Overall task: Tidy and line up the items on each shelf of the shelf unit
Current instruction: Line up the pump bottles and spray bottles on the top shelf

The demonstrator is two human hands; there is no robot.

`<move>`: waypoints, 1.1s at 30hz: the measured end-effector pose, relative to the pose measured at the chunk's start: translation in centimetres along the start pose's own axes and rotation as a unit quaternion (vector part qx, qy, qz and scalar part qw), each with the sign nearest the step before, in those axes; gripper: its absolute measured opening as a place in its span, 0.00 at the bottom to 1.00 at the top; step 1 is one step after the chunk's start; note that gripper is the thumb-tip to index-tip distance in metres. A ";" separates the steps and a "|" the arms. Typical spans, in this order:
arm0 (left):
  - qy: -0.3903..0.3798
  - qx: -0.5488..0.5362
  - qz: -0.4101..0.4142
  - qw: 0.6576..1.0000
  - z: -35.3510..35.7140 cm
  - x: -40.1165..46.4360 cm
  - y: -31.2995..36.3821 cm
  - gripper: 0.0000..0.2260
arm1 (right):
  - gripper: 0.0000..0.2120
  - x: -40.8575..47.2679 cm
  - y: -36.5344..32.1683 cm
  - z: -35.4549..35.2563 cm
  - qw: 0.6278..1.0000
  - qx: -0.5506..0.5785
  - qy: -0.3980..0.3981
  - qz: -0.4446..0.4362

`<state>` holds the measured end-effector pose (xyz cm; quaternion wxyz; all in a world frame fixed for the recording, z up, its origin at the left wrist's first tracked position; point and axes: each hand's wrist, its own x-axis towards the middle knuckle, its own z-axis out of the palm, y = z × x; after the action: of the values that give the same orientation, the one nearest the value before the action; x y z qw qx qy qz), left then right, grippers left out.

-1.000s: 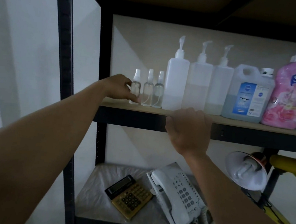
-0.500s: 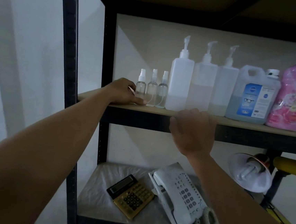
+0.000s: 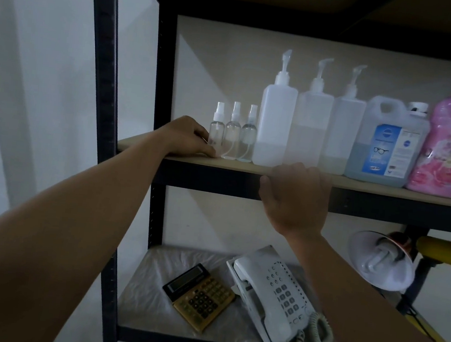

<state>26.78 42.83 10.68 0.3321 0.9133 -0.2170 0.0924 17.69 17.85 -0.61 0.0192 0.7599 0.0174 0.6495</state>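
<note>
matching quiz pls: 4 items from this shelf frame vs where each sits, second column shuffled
Things:
1. calculator
2. pink bottle
3. spray bottles
4. phone

Places:
A. upper shelf, far right
B. lower shelf, right of the calculator
C. upper shelf, beside the left hand
D. lower shelf, left part

Pairs: 1-D, 2-A, 3-C, 4-B

On the upper shelf (image 3: 235, 167) three small clear spray bottles (image 3: 232, 133) stand upright at the left, then three tall white pump bottles (image 3: 310, 124), a jug with a blue label (image 3: 386, 147) and a pink bottle (image 3: 447, 142) farthest right, all in one close row
</note>
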 end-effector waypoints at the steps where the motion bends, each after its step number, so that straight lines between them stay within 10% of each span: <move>1: 0.000 -0.001 0.000 1.000 0.0 0.0 0.0 0.25 | 0.19 0.0 0.0 0.0 1.000 0.000 0.000 0.000; 17: 0.043 0.036 -0.043 0.998 0.3 -1.0 -0.4 0.46 | 0.19 0.1 -0.1 -0.6 1.000 0.011 -0.026 0.008; 25: 0.159 0.087 0.004 0.984 2.3 -6.4 0.2 0.14 | 0.19 0.3 -0.3 -1.7 0.996 0.031 -0.076 0.023; 33: 0.331 0.158 0.139 0.920 8.4 -11.5 -0.9 0.16 | 0.19 -0.2 0.0 -4.2 0.984 0.105 -0.142 0.006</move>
<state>17.18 41.84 0.14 0.2204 0.8318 -0.2017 0.4678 13.49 17.90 -0.16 -0.0620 0.8425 0.0783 0.5293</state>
